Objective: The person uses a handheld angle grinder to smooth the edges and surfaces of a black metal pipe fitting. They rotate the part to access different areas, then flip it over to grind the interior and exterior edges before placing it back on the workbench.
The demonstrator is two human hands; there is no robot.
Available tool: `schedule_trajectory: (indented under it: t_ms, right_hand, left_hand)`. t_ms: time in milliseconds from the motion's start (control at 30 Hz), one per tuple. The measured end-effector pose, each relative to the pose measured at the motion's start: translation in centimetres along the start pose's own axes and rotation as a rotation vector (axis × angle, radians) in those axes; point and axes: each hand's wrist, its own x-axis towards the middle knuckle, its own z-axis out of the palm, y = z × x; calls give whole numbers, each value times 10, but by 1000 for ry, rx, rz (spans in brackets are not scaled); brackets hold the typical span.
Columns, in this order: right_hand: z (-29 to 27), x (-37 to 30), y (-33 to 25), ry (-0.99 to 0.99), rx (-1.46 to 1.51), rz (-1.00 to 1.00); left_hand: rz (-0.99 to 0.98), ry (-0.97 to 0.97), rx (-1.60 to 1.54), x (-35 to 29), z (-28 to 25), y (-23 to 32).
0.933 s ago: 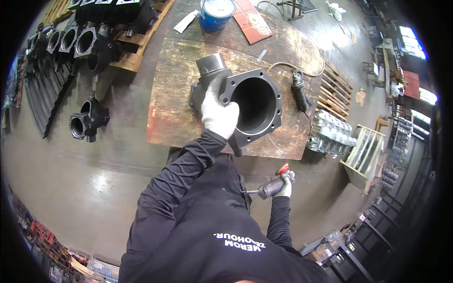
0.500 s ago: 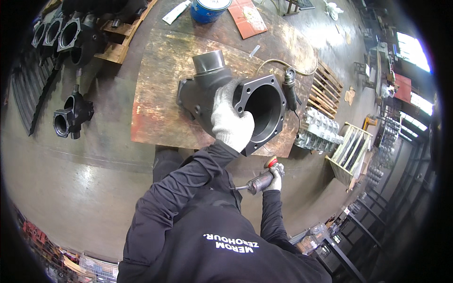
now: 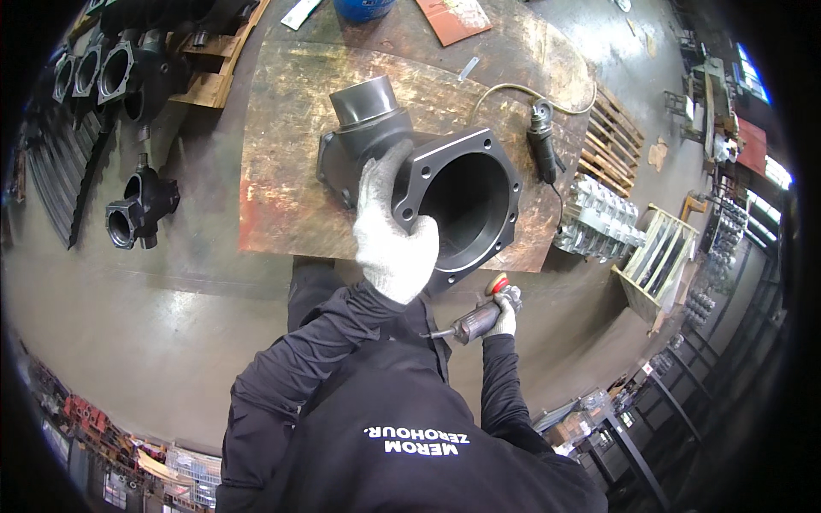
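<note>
A large black metal casting [image 3: 345,162] with a short pipe neck and a wide bolt-holed flange lies on the worn wooden tabletop [image 3: 282,162]. My left hand [image 3: 393,244], in a whitish glove with grey fingers, grips the flange's left edge, fingers behind it and thumb on the front near the opening. Low on the right, off the table's near edge, my right hand [image 3: 508,309], also gloved, is wrapped round the head end of an angle grinder [image 3: 475,325]. Its round red and tan disc [image 3: 497,284] points up toward the casting, apart from it. The grinder's rear end and cord point left, toward my body.
A second grinder [image 3: 542,145] with a cord lies right of the casting. At the table's far side are a blue tub [image 3: 363,8], a reddish board [image 3: 453,19] and a white tube [image 3: 300,12]. More black castings [image 3: 141,205] stand left; pallets [image 3: 611,141] and silvery parts [image 3: 599,218] stand right.
The view has shifted a little. Against the tabletop, the casting has moved slightly left, my left hand along with it. My right hand still holds the grinder low.
</note>
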Motion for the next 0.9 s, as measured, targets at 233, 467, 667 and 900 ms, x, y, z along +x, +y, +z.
schedule_trajectory:
  t_ms: [233, 467, 667, 900]
  right_hand:
    - [1, 25, 5, 37, -11, 11]
    - [30, 44, -10, 61, -102, -114]
    - [52, 74, -56, 282, -427, -616]
    - [68, 116, -132, 345, -992, -870]
  left_hand:
    - [-33, -40, -31, 7, -36, -5]
    - [-124, -30, -129, 22, -93, -8]
    - [8, -35, 145, 18, -89, -14]
    - [-107, 120, 334, 22, -94, -14]
